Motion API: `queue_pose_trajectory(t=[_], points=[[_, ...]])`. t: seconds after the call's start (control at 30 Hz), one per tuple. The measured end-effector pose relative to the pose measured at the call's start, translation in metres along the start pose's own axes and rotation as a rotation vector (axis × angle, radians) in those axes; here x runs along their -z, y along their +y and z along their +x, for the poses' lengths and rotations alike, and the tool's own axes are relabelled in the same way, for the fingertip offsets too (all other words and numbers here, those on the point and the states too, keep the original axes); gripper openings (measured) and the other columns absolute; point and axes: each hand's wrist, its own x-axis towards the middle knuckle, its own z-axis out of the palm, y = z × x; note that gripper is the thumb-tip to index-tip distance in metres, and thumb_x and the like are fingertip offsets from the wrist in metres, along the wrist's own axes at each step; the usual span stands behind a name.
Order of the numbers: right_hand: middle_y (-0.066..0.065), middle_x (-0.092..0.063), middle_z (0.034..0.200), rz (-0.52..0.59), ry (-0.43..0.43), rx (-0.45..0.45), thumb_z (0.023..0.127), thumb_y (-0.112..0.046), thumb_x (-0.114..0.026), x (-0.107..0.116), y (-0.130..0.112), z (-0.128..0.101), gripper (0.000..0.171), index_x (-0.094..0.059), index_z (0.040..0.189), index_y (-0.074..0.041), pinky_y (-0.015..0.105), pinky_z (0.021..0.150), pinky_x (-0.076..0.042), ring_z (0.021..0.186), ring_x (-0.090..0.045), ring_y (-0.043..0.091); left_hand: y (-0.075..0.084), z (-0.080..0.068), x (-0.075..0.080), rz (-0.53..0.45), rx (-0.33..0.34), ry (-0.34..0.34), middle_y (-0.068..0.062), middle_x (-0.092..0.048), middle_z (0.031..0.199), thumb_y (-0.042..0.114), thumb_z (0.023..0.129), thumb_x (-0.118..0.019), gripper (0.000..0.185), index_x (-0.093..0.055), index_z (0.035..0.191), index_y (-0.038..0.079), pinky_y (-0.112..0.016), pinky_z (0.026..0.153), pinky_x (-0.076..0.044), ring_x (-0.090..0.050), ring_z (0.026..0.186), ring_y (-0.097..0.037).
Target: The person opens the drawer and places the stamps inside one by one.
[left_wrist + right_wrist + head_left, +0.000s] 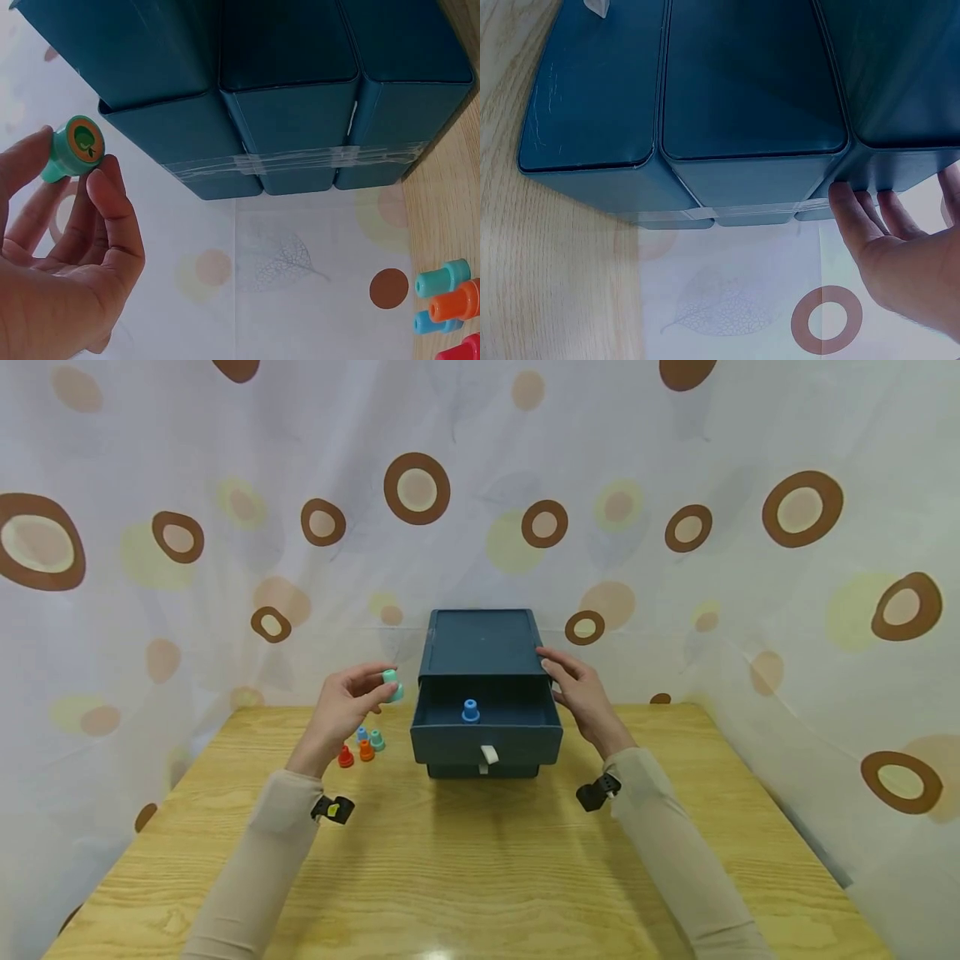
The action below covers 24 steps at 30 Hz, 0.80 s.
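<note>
My left hand (339,712) pinches a mint-green toy stamp (393,686) between thumb and fingers, just left of a dark blue drawer unit (482,639). In the left wrist view the green stamp's round end (85,142) carries an apple picture on orange. The unit's top drawer (486,745) is pulled out, and a blue stamp (470,711) stands inside it. My right hand (588,703) rests against the unit's upper right side; in the right wrist view its fingers (850,210) touch the side wall near the top.
Several more stamps stand on the wooden table (465,877) left of the unit: red (346,757), orange (366,750), green (377,741) and blue (362,734). White pull tabs (489,754) hang on the drawer fronts. Behind is a patterned cloth (480,552).
</note>
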Motion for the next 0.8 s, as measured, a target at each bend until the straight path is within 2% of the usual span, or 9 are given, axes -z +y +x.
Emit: queue_pose_trajectory(t=[0.2, 0.37, 0.6, 0.8], points=[[0.004, -0.034, 0.158, 0.010, -0.008, -0.004, 0.103, -0.036, -0.050, 0.000, -0.001, 0.001, 0.045, -0.050, 0.145, -0.020, 0.055, 0.116, -0.029, 0.147, -0.030, 0.027, 0.007, 0.000, -0.005, -0.012, -0.013, 0.002, -0.015, -0.064, 0.124, 0.031, 0.093, -0.068, 0.040, -0.064, 0.129, 0.013, -0.034, 0.079, -0.053, -0.060, 0.098, -0.029], [0.003, -0.034, 0.158, 0.017, -0.008, -0.008, 0.103, -0.037, -0.051, 0.000, 0.000, 0.000, 0.045, -0.050, 0.145, -0.021, 0.055, 0.116, -0.029, 0.147, -0.031, 0.027, 0.011, 0.000, -0.008, -0.030, -0.022, 0.002, -0.015, -0.065, 0.122, 0.030, 0.093, -0.068, 0.040, -0.064, 0.128, 0.012, -0.031, 0.078, -0.053, -0.060, 0.095, -0.026], [0.003, -0.034, 0.158, 0.011, -0.001, -0.008, 0.103, -0.037, -0.051, 0.000, 0.001, 0.000, 0.044, -0.051, 0.144, -0.022, 0.055, 0.116, -0.030, 0.147, -0.031, 0.027, 0.012, 0.001, -0.012, -0.079, -0.040, -0.003, 0.000, -0.066, 0.109, 0.030, 0.093, -0.069, 0.039, -0.065, 0.127, 0.013, -0.027, 0.074, -0.053, -0.057, 0.090, -0.026], [0.003, -0.035, 0.158, 0.013, 0.004, -0.007, 0.103, -0.037, -0.051, 0.000, 0.001, 0.001, 0.043, -0.052, 0.143, -0.022, 0.055, 0.116, -0.030, 0.147, -0.031, 0.027, 0.017, 0.003, -0.017, -0.074, -0.071, -0.017, -0.001, -0.067, 0.109, 0.030, 0.092, -0.070, 0.040, -0.064, 0.127, 0.011, -0.024, 0.071, -0.053, -0.058, 0.091, -0.019]])
